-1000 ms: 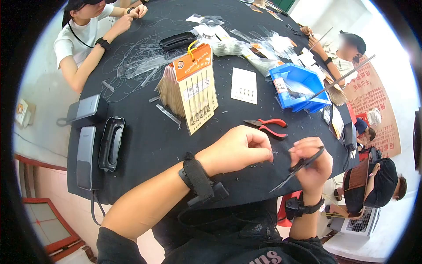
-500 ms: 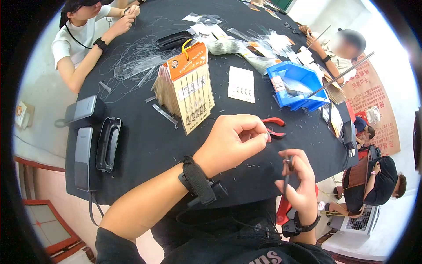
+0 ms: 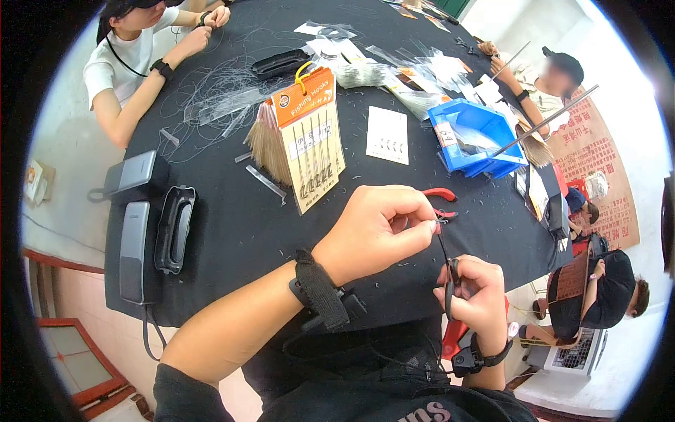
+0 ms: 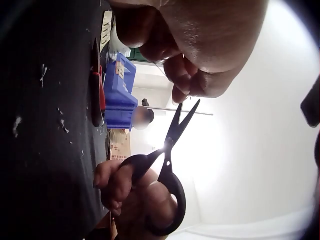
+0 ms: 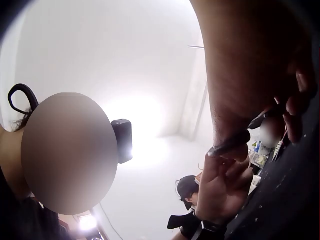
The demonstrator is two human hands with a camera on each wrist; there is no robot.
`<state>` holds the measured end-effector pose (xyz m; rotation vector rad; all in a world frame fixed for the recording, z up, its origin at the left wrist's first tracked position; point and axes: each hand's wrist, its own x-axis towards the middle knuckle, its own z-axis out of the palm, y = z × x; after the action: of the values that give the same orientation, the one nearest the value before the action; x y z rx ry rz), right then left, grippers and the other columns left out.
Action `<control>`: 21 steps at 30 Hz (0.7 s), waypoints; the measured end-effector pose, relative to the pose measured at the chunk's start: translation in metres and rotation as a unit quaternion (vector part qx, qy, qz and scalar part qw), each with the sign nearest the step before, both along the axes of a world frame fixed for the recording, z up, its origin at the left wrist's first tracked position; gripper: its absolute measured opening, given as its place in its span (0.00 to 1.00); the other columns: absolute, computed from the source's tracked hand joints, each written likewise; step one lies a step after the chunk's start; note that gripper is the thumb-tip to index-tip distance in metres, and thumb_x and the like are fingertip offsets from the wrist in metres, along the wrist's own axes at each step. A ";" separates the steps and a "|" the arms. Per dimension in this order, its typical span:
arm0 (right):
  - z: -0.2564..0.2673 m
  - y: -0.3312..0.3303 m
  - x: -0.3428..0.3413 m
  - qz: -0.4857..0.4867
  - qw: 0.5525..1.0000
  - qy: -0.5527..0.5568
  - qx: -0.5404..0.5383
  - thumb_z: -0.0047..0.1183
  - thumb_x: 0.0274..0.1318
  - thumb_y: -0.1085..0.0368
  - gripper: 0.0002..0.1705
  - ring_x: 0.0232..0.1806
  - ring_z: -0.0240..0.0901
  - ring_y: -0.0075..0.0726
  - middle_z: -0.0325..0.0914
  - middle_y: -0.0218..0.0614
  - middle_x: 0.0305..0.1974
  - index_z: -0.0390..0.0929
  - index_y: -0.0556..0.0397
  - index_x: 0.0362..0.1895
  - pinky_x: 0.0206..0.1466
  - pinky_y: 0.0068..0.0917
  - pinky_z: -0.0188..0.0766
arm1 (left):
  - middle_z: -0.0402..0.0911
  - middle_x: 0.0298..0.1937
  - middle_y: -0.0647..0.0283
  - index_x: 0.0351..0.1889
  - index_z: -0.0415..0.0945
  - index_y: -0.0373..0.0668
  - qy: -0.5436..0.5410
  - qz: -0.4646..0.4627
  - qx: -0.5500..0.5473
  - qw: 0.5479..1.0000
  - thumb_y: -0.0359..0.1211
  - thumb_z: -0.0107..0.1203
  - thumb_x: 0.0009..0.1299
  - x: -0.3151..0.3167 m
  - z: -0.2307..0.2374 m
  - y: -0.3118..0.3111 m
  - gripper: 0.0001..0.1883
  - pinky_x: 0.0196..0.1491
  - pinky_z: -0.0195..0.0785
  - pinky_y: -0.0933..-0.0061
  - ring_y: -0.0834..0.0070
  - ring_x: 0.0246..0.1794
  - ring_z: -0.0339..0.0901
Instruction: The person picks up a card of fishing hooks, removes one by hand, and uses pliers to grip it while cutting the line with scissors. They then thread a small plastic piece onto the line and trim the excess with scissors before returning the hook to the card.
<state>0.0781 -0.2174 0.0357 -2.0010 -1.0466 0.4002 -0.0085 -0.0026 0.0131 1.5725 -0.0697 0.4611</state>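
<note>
In the head view my left hand (image 3: 380,225) pinches a thin fishing line between thumb and forefinger, its end mostly hidden by the fingertips. My right hand (image 3: 478,292) holds black scissors (image 3: 446,274), thumb and fingers through the handles. The blades point away from me, their tips right at the left fingertips. Seen from the left wrist, the scissors (image 4: 169,142) have their blades parted, just under the left hand (image 4: 200,55). Red-handled pliers (image 3: 440,193) lie on the black cloth beyond the left hand, partly covered by it. The right wrist view shows both hands close together.
A pack of carded fishing hooks (image 3: 309,141) stands ahead, beside a loose card with hooks (image 3: 387,133). A blue bin (image 3: 481,167) is at the right. Tangled line (image 3: 211,105) lies far left, power banks (image 3: 137,243) near left. Two people sit across the table.
The right hand first turned the scissors and moved down, then brought them up so the blades meet the left fingertips. My left hand shifted slightly and now overlaps the pliers.
</note>
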 end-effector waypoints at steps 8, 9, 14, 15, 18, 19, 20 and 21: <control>0.000 0.001 0.000 -0.006 1.000 0.005 0.006 0.68 0.30 0.68 0.21 0.16 0.56 0.17 0.68 0.27 0.19 0.63 0.56 0.16 0.19 0.18 0.50 | 0.77 0.30 0.70 0.33 0.81 0.36 0.012 -0.011 -0.008 1.000 0.27 0.57 0.66 0.000 0.001 -0.001 0.04 0.28 0.58 0.85 0.91 0.26 0.67; 0.000 0.001 0.000 -0.008 1.000 0.009 0.008 0.68 0.30 0.68 0.21 0.16 0.56 0.16 0.68 0.27 0.19 0.63 0.56 0.16 0.19 0.18 0.50 | 0.77 0.30 0.70 0.33 0.81 0.36 0.012 -0.009 -0.004 1.000 0.27 0.57 0.66 0.000 0.001 -0.001 0.04 0.28 0.58 0.85 0.91 0.26 0.67; 0.002 0.001 0.000 -0.010 1.000 0.006 -0.001 0.68 0.31 0.68 0.21 0.16 0.57 0.17 0.69 0.27 0.20 0.63 0.56 0.17 0.19 0.18 0.50 | 0.78 0.30 0.69 0.33 0.81 0.36 0.005 -0.006 0.001 1.000 0.26 0.57 0.66 0.000 -0.001 -0.002 0.04 0.28 0.59 0.85 0.90 0.27 0.68; 0.003 0.002 0.000 -0.011 1.000 0.004 -0.004 0.68 0.31 0.68 0.21 0.16 0.57 0.17 0.69 0.27 0.20 0.63 0.56 0.17 0.19 0.18 0.50 | 0.78 0.30 0.69 0.33 0.81 0.36 0.007 -0.006 0.002 1.000 0.26 0.57 0.66 0.000 -0.001 -0.002 0.03 0.28 0.60 0.85 0.90 0.27 0.68; 0.001 0.001 0.000 -0.019 1.000 0.007 0.005 0.68 0.31 0.68 0.20 0.16 0.57 0.17 0.69 0.28 0.20 0.64 0.56 0.17 0.19 0.18 0.51 | 0.78 0.30 0.69 0.33 0.81 0.35 0.010 -0.007 0.000 1.000 0.26 0.57 0.66 0.000 -0.002 -0.001 0.03 0.29 0.60 0.85 0.90 0.27 0.68; 0.000 0.001 0.001 -0.018 1.000 0.002 0.006 0.68 0.30 0.68 0.20 0.16 0.58 0.17 0.69 0.28 0.20 0.64 0.56 0.17 0.19 0.19 0.51 | 0.78 0.30 0.69 0.33 0.81 0.35 0.009 -0.007 -0.001 1.000 0.26 0.57 0.66 0.000 -0.002 -0.001 0.03 0.29 0.60 0.85 0.90 0.27 0.68; -0.001 0.000 0.002 -0.016 1.000 -0.002 0.007 0.68 0.30 0.68 0.20 0.17 0.58 0.17 0.69 0.27 0.20 0.64 0.56 0.17 0.19 0.19 0.51 | 0.77 0.30 0.69 0.33 0.80 0.35 0.009 -0.011 -0.005 1.000 0.26 0.57 0.66 0.000 -0.002 -0.001 0.03 0.29 0.60 0.85 0.90 0.28 0.68; -0.002 -0.001 0.003 -0.014 1.000 -0.007 0.008 0.68 0.30 0.68 0.20 0.17 0.58 0.17 0.69 0.27 0.20 0.64 0.56 0.17 0.19 0.19 0.51 | 0.77 0.30 0.69 0.33 0.80 0.35 0.009 -0.015 -0.009 1.000 0.26 0.57 0.66 0.000 -0.001 -0.002 0.03 0.29 0.60 0.85 0.90 0.28 0.68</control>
<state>0.0812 -0.2183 0.0342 -2.0050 -1.0249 0.3624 -0.0081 -0.0042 0.0118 1.5566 -0.0751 0.4231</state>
